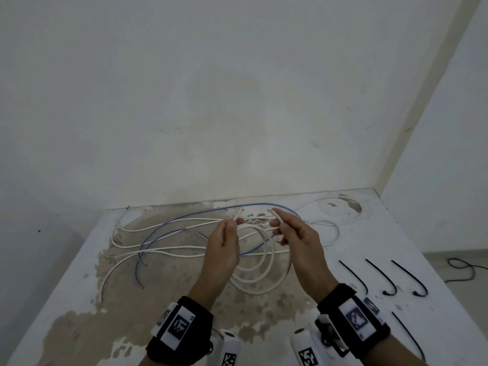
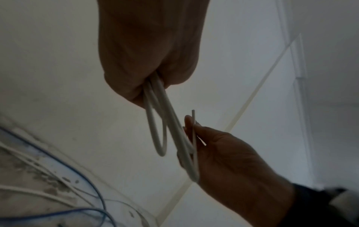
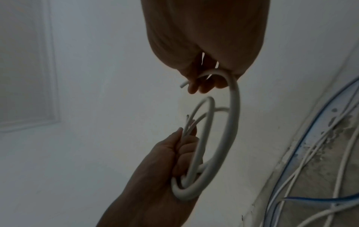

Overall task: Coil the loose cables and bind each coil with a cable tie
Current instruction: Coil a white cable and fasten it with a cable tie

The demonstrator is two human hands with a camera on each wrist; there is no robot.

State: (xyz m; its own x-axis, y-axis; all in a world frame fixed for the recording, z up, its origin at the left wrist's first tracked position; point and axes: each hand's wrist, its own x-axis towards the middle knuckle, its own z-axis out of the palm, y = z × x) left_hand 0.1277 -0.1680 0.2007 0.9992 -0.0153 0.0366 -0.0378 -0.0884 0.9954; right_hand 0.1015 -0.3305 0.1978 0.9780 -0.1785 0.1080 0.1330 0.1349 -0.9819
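Note:
A white cable [image 1: 256, 262] is wound into several loops that hang between my two hands above the table. My left hand [image 1: 227, 239] grips the gathered loops [image 3: 192, 155] in its fist, thumb on top. My right hand [image 1: 287, 228] pinches the cable's free end [image 1: 277, 215], which sticks out past the fingers [image 3: 196, 87]. The last turn [image 3: 233, 116] arcs from the right hand down to the bundle. Other loose white cables [image 1: 163, 250] and a thin blue cable [image 1: 169, 228] lie spread on the table behind. Black cable ties [image 1: 380, 277] lie at the right.
The work surface is a white table [image 1: 79, 286] with worn brown patches, set in a corner between two white walls. One more black tie [image 1: 408, 336] lies near my right wrist. A dark cord [image 1: 460, 268] lies on the floor beyond the right edge.

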